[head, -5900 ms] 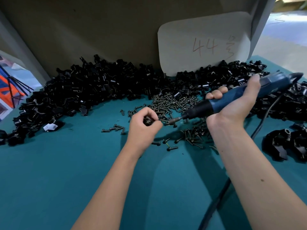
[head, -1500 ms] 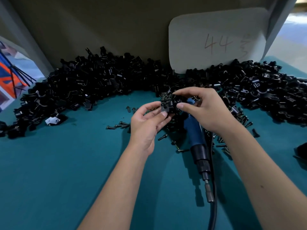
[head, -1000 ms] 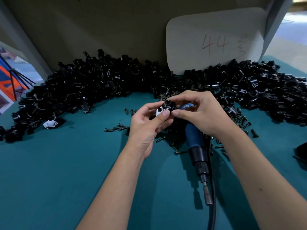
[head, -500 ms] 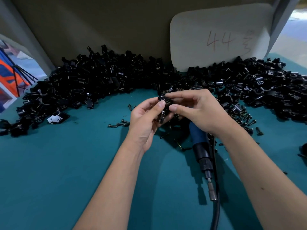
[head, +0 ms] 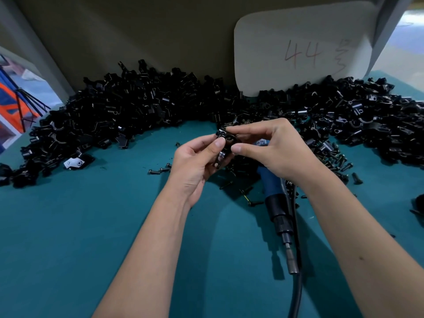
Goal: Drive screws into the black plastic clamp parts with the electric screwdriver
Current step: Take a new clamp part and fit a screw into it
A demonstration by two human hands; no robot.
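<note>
The electric screwdriver (head: 276,203) now lies on the desk (head: 68,237); left hand (head: 195,161) and right hand (head: 275,150) together pinch a black clamp part (head: 223,143), so driving is paused.

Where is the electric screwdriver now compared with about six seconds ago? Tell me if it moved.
Yes. The electric screwdriver then was raised in the right hand; it now lies on the teal table, bit pointing toward the person.

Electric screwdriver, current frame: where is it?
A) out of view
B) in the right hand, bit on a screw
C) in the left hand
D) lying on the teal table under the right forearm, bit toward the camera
D: the electric screwdriver lies on the teal table, bit pointing toward the camera, while the left hand and the right hand both pinch a black clamp part.
</note>
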